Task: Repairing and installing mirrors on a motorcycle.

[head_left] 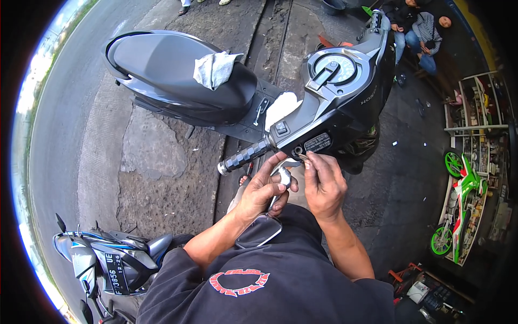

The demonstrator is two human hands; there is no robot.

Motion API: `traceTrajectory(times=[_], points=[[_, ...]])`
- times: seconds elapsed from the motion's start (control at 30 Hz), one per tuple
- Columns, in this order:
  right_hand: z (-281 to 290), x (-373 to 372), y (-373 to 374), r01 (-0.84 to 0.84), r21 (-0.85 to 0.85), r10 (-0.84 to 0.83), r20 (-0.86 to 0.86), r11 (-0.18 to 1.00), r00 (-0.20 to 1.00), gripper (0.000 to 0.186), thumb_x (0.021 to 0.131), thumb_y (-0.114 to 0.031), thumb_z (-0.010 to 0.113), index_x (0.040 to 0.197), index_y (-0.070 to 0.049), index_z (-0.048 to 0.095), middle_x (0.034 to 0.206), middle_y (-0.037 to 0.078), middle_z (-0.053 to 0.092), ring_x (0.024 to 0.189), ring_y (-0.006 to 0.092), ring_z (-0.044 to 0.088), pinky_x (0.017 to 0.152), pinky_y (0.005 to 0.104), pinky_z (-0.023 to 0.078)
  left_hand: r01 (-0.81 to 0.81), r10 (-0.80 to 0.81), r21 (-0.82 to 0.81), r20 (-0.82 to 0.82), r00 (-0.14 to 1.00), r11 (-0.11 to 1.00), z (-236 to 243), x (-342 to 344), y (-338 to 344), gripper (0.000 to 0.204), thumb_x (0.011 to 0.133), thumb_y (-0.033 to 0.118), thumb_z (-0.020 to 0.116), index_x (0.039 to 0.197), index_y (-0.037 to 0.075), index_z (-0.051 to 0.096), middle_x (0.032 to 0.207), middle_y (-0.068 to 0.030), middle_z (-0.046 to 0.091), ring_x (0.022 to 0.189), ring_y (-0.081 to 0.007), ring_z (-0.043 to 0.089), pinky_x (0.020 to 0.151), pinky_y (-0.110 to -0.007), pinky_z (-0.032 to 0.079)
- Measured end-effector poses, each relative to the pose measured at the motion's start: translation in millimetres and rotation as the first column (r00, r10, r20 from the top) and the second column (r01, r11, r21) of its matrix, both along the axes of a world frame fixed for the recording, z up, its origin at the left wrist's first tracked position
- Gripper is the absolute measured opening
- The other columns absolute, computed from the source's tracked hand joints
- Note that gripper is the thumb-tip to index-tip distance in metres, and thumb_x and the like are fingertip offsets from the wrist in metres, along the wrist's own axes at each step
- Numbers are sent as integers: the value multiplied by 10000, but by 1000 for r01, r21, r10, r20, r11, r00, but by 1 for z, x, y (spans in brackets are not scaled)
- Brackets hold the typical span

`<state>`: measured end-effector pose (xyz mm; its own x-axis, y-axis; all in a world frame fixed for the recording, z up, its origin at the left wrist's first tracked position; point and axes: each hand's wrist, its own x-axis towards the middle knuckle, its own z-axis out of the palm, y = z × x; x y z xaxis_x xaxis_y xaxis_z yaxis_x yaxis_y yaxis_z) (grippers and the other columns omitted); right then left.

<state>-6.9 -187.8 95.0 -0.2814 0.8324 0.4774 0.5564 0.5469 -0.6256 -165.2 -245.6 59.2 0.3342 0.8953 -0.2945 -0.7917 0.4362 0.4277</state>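
- Head view: left hand [263, 191] closed around stem [284, 176] of mirror [259, 232], before shirt [313, 281].
- Right hand [326, 186] at handlebar mount [297, 151]; grip state cannot be told.
- Scooter seat [162, 56] carries rag [215, 70]; footboard [247, 127] carries tool [261, 111].
- Farther: parked motorcycle [84, 263] left, shelf [465, 129] right.

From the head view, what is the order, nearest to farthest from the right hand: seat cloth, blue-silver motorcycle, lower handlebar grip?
1. Lower handlebar grip: left of the right hand.
2. Seat cloth: upper left.
3. Blue-silver motorcycle: lower left.
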Motion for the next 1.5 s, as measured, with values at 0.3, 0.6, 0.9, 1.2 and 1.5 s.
traceTrajectory(times=[0.3,0.6,0.9,1.2,1.5], points=[[10,-7,8,-51,104,20,273,993,962,278,811,2,695,1088,0,664,875,108,625,751,262,659,624,353,531,10,2,-61,199,980,998,-5,-2,11,604,849,96,591,1396,129,339,931,-161,559,470,-108,446,352,-192,331],[29,-22,12,8,-47,15,464,999,886,171,815,-106,697,981,-65,683,853,85,541,768,282,612,618,402,502,5,8,-46,264,965,999,-16,-3,11,525,868,113,558,1358,142,373,937,-142,540,472,-105,403,370,-197,310],[22,-22,14,-45,40,18,510,998,860,146,794,-67,714,937,-57,688,811,84,531,713,270,600,594,396,492,4,-1,-11,263,965,1000,-12,-2,9,607,856,93,530,1431,108,337,936,-122,566,501,-106,437,396,-201,323],[21,-23,19,-9,21,0,424,1000,906,181,788,-48,732,924,-36,613,840,102,566,726,310,626,636,405,509,64,-51,-23,364,930,998,-9,-5,3,721,864,82,485,1532,159,224,978,-118,569,532,-105,448,414,-199,328],[35,-26,25,63,-76,-17,494,995,869,213,777,-41,732,859,-42,535,841,106,582,746,343,624,659,429,492,48,-51,16,316,947,999,-2,-7,5,749,856,80,498,1542,151,206,944,-113,585,511,-102,455,416,-197,337]])
